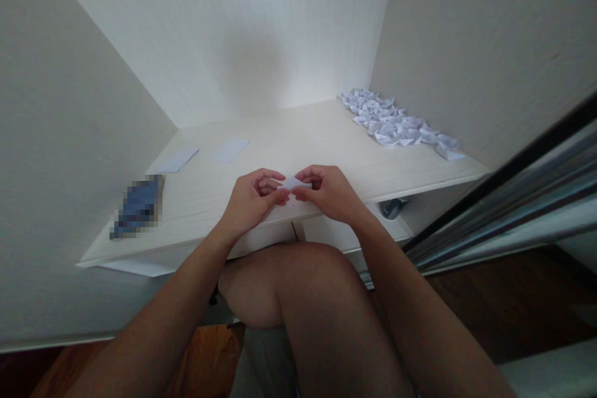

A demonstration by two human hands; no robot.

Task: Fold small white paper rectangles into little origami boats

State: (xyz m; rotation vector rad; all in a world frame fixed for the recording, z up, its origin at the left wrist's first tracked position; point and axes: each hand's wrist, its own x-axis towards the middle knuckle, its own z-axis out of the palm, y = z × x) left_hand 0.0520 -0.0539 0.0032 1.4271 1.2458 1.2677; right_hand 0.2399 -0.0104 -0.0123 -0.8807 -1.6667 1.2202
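Between my two hands, above the front part of the white shelf (298, 130), is a small piece of folded white paper (293, 183). My left hand (254, 199) pinches its left end between thumb and fingers. On the other end, my right hand (326, 189) grips it the same way. The paper comes to a peak in the middle, and its lower part is partly covered by my fingertips. Flat on the shelf, beyond my left hand, lie a white paper sheet (231, 150) and a second paper stack or sheet (178, 160).
Many small folded paper pieces (392, 118) are heaped along the right wall. A blurred blue item (137, 205) lies at the shelf's left end. Under the shelf, a dark cylindrical object (393, 208) stands at right. Walls close in three sides; my knee (308, 267) is below the front edge.
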